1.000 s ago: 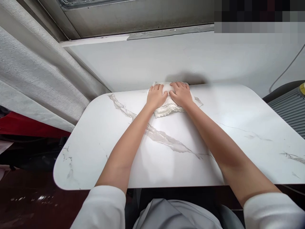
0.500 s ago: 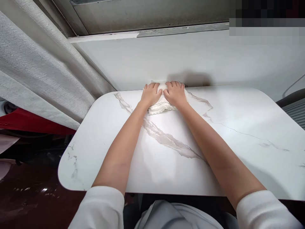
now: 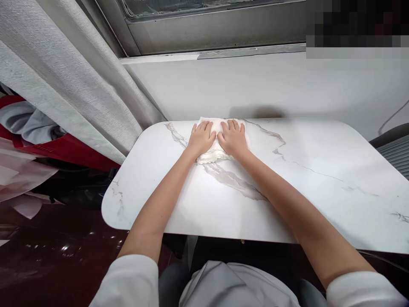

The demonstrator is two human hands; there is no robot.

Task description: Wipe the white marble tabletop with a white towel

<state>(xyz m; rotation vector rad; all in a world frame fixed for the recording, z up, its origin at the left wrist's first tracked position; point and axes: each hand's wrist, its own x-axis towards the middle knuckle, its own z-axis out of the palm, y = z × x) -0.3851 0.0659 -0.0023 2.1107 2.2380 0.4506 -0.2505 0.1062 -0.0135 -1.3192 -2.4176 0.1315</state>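
A folded white cloth (image 3: 217, 154) with a ruffled near edge lies flat at the far edge of a white marbled table (image 3: 204, 209). On its left side rests my left hand (image 3: 202, 138), palm down, fingers stretched forward. My right hand (image 3: 233, 138) presses on the right side of the same cloth, also flat with fingers spread. The two thumbs point toward each other with a strip of cloth between them. Neither hand has its fingers wrapped round the cloth; its parts beneath the palms are hidden.
Behind the table's far edge stands a white wall (image 3: 255, 85) below a window frame (image 3: 217, 32). A grey curtain (image 3: 96, 72) hangs at the left, beside a red bag (image 3: 73, 149) with cloth in it. A dark curved edge with grey ribbing (image 3: 396, 145) is at the right.
Both hands and the cloth have come slightly back from the wall toward me. The cloth's far edge no longer rides up past the table edge. The view has shifted, showing more window and curtain.
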